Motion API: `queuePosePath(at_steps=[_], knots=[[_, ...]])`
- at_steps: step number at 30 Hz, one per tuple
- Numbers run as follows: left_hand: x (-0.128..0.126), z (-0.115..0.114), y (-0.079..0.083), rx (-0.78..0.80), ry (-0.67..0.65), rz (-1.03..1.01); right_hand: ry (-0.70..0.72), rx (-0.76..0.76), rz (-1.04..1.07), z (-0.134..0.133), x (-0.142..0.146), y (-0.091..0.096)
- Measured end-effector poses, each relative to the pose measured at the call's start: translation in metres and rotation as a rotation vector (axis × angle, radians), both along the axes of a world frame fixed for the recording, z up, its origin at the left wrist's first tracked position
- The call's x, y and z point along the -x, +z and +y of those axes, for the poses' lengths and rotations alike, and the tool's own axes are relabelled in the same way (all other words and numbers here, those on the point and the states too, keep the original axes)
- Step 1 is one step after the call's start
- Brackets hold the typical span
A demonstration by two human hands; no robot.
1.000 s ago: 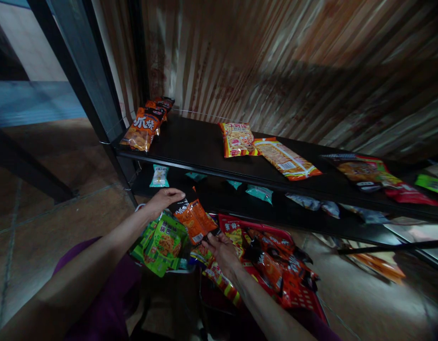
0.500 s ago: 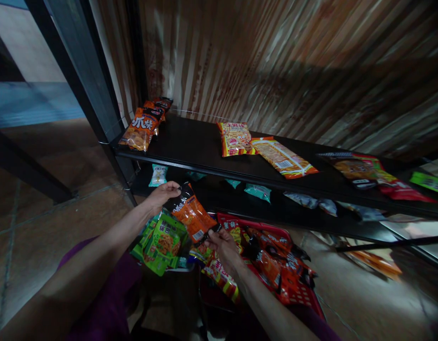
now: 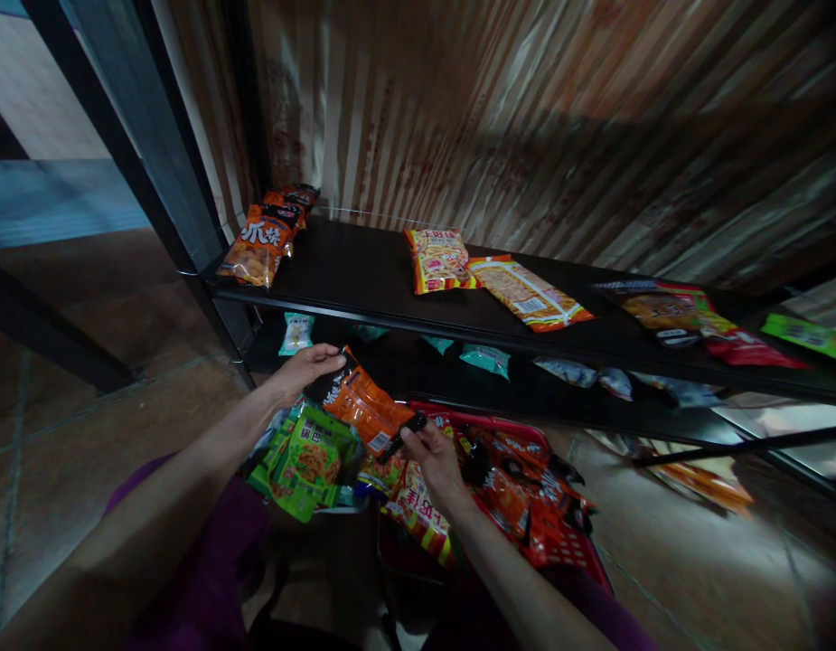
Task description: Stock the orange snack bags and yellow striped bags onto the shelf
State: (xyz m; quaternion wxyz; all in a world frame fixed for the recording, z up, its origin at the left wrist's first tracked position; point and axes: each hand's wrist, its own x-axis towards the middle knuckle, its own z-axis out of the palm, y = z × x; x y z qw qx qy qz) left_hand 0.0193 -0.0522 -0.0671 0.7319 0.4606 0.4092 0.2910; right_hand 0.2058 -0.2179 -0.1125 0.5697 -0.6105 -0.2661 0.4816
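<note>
left hand (image 3: 317,363) and right hand (image 3: 436,459) pinch an orange packet (image 3: 367,404), grip closed; red basket (image 3: 572,550) holds orange bags (image 3: 512,502).

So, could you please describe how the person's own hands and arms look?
The left hand and right hand are bare, without gloves. No watch or bracelet shows. The forearms have no sleeves over them; purple clothing shows beside them.

Looking forward and down from the head, close above both hands (image 3: 307,369), facing the black shelf (image 3: 363,258) at a slant.
</note>
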Motion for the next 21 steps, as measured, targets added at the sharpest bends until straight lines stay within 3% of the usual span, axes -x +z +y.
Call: queuePosePath(at_steps=[5, 11, 15, 21], knots=[[-0.002, -0.003, -0.006, 0.014, -0.006, -0.02, 0.05, -0.032, -0.086, -0.004, -0.005, 0.008], [-0.005, -0.003, -0.009, 0.001, 0.033, -0.035, 0.013, -0.019, -0.123, -0.003, -0.01, 0.015], [-0.007, -0.004, -0.01, 0.074, 0.09, 0.01, -0.01, 0.002, -0.045, -0.001, -0.011, 0.014], [-0.006, 0.0, -0.016, 0.181, 0.023, 0.077, -0.107, 0.046, 0.103, 0.003, -0.008, 0.008]])
